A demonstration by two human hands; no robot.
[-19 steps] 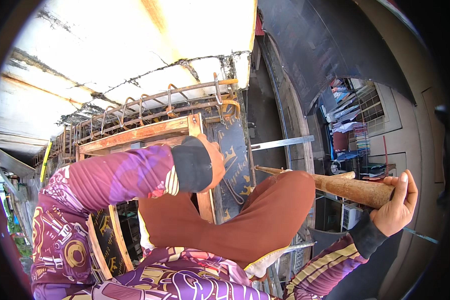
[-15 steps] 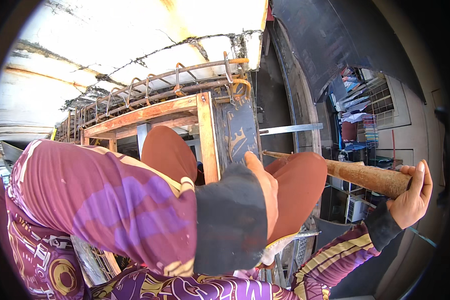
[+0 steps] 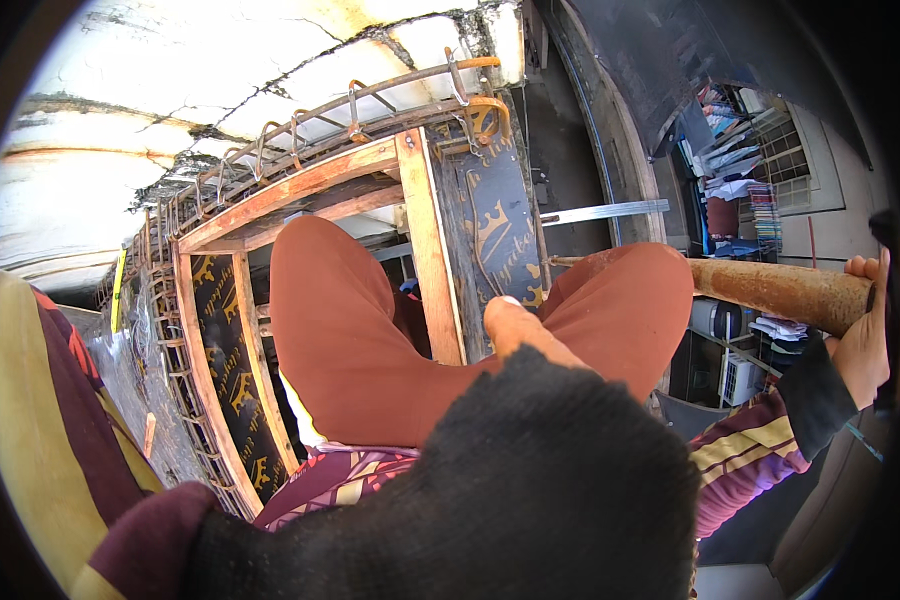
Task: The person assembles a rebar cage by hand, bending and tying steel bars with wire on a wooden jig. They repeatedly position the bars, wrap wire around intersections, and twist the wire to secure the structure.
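Observation:
My left arm reaches across my lap, and its wide black cuff fills the lower middle. Beyond the cuff, part of my left hand (image 3: pixel 535 335) shows with one digit stretched out toward the dark printed board (image 3: pixel 495 220); its other fingers are hidden. At the far right, my right hand (image 3: pixel 863 345) is closed around the thick end of a brown wooden pole (image 3: pixel 780 292). The pole passes behind my right knee (image 3: pixel 620 310), and its thin end shows beside the board. A wooden frame (image 3: pixel 431 240) stands around my left knee.
A rusty rebar cage (image 3: pixel 360 100) runs along the frame under a cracked white wall (image 3: pixel 270 60). A metal bar (image 3: pixel 605 212) crosses a dark gap right of the board. Lower down at right are shelves with stacked goods (image 3: pixel 735 215) and a barred window (image 3: pixel 785 155).
My left sleeve and cuff have swung lower and closer, uncovering my left leg and more of the wooden frame. The pole and my right hand have shifted right in view.

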